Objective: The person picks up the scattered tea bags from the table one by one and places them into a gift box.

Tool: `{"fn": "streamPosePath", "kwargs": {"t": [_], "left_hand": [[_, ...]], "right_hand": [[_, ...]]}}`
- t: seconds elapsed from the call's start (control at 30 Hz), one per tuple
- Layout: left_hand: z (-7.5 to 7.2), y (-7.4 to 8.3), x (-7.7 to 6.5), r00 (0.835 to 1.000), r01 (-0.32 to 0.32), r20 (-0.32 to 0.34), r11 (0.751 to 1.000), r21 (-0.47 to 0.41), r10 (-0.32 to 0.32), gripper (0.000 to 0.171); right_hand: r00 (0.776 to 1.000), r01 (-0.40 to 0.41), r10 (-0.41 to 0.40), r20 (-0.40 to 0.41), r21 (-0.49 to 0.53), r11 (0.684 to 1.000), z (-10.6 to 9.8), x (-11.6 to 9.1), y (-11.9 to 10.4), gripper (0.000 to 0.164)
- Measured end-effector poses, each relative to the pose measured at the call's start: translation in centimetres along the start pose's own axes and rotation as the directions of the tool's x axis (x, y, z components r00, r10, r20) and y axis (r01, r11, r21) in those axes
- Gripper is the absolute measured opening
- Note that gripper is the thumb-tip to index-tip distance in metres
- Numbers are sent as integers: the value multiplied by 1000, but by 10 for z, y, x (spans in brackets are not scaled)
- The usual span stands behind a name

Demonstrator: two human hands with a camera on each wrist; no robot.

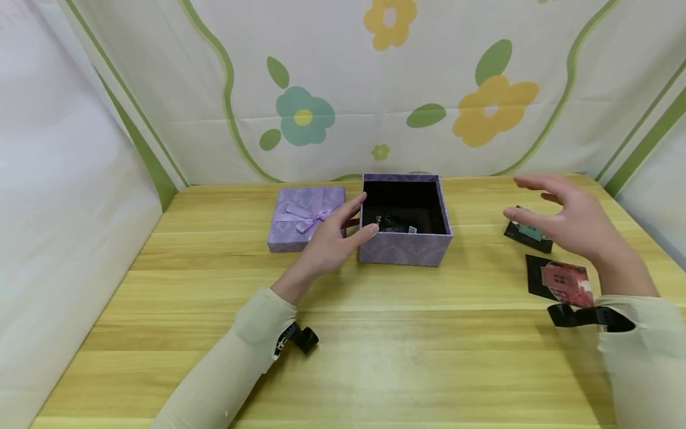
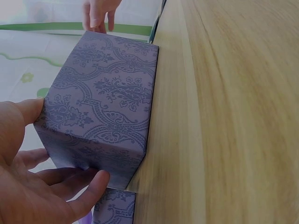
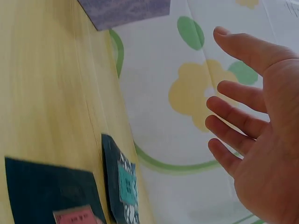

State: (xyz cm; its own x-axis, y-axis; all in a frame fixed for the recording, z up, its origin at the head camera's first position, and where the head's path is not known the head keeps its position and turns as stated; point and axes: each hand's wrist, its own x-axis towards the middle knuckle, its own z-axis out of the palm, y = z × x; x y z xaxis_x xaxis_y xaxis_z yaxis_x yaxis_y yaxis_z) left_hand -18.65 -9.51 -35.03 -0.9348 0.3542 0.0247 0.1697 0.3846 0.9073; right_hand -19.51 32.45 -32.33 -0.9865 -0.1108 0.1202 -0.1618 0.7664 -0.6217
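The left hand (image 1: 328, 243), partly spread, touches the purple box (image 1: 405, 249) without gripping, while the right hand (image 1: 581, 223), widely spread, hovers empty to its right; uneven pressure could skid the box.

Between the sleeves (image 1: 230, 351), the table (image 1: 407, 333) leaves a hand room to pass inward from the near edge. Close to the far edge stands the box (image 1: 404, 250), its top open to reach from above; the left hand (image 1: 332, 238) and lid (image 1: 305, 215) obstruct its left side. A strip of wood runs between box and teal packet (image 1: 527, 237). Toward the right edge, the right hand (image 1: 573, 217) hangs above, with the red packet (image 1: 560, 281) lying nearer. Cloth (image 1: 354, 83) walls the far edge.
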Motion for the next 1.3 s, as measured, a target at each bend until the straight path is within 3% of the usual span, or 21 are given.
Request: {"fn": "streamPosePath", "kwargs": {"t": [0.27,0.43,0.7,1.03,1.3], "left_hand": [[-1,1,-1,1000,-1,8,1000,1,1,74],[-1,2,-1,1000,-6,8,1000,1,6,74],[0,1,-1,1000,-14,4,1000,3,14,73],[0,1,0,1000,-13,0,1000,1,13,73],[-1,1,0,1000,-16,6,1000,2,16,74]], "right_hand": [[1000,-17,16,-24,-40,999,-9,0,24,74],[995,-72,77,63,-82,994,-11,2,40,84],[967,-120,156,202,-182,976,-8,6,63,100],[944,-117,185,272,-249,962,-3,6,75,109],[952,-102,168,254,-254,962,-2,7,81,110]]}}
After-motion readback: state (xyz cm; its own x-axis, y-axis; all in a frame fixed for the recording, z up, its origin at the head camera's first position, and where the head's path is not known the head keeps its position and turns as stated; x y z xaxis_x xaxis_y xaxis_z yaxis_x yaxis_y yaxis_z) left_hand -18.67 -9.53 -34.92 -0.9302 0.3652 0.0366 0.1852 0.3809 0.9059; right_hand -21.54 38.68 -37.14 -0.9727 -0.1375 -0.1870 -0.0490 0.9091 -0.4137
